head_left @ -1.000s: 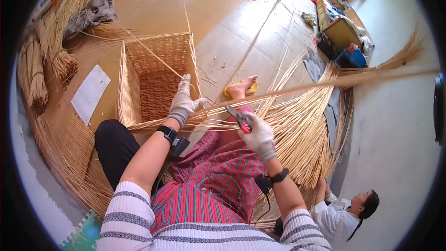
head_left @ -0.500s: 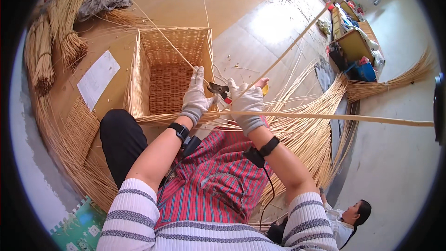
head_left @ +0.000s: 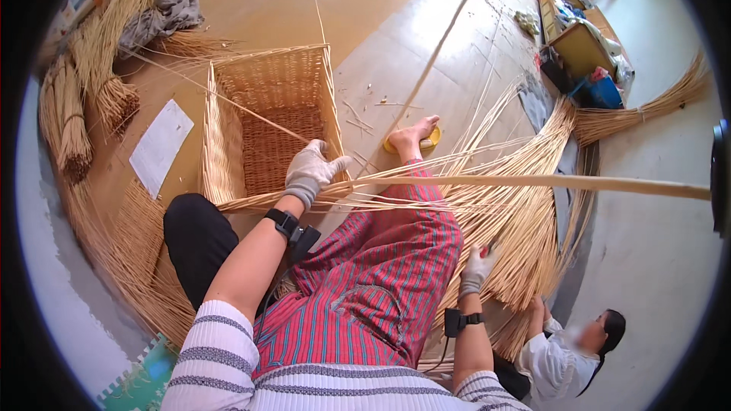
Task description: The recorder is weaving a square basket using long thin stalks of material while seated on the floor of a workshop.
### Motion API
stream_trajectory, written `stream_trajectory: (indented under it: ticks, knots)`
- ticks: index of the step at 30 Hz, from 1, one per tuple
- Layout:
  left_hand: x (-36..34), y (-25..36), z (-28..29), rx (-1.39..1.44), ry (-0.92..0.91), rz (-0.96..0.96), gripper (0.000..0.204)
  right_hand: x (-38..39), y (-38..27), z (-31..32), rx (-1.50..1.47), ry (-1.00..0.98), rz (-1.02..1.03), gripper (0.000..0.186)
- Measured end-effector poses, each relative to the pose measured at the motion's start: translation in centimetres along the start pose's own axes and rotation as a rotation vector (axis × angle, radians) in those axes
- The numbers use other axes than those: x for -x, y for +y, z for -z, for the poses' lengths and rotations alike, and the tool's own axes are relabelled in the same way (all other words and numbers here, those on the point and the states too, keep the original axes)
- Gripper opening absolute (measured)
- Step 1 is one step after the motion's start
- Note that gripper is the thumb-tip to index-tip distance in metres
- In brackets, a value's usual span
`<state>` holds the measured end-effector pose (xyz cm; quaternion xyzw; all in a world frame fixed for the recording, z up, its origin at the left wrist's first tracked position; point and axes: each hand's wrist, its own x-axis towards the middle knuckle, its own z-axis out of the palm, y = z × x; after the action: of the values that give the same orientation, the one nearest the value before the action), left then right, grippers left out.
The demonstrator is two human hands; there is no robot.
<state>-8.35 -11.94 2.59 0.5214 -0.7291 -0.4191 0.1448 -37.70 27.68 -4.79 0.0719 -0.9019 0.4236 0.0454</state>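
Observation:
A rectangular wicker basket [head_left: 211, 133] stands open-side up before me, left of centre. My left hand [head_left: 311, 171], in a pale glove, is at its near right corner, fingers closed on a thin wicker rod [head_left: 255, 116] that slants away over the basket to the far left. Down at the right, beside my knee, my gloved right hand [head_left: 476, 268] is closed round the pruning shears [head_left: 493, 242], of which only a dark part shows. Long loose rods [head_left: 426, 202] run from the basket's near edge across my leg.
A large spread of wicker rods [head_left: 518, 221] lies at my right, a co-worker [head_left: 567, 358] sitting by it. One thick rod [head_left: 579, 181] crosses the view to the right edge. Tied bundles [head_left: 68, 125] and a paper sheet [head_left: 161, 144] lie left; my bare foot [head_left: 415, 133] is ahead.
My right hand has moved from beside the left hand down to the right, taking the shears with it. The thin rod has swung to the left; the left hand has shifted slightly.

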Motion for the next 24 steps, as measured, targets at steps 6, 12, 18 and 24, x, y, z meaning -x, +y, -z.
stream_trajectory:
  ticks: [6,12,18,24]
  knots:
    - [-0.8,-1.1,-1.3,0.263,-0.025,-0.037,0.055,0.1,8.7,-0.3,0.589,-0.242,-0.101,0.069]
    - [-1.2,-0.8,-1.7,0.455,-0.011,-0.042,0.043,1.1,-18.9,-1.3,-0.210,-0.410,0.570,0.029]
    - [-1.0,-1.5,-1.5,0.586,0.055,-0.185,0.030,8.2,-29.7,-14.0,-0.053,-1.176,0.443,0.027]
    - [-0.9,-1.3,0.3,0.973,-0.205,0.244,0.013,9.2,-27.9,-15.7,-0.130,-1.174,0.222,0.028]
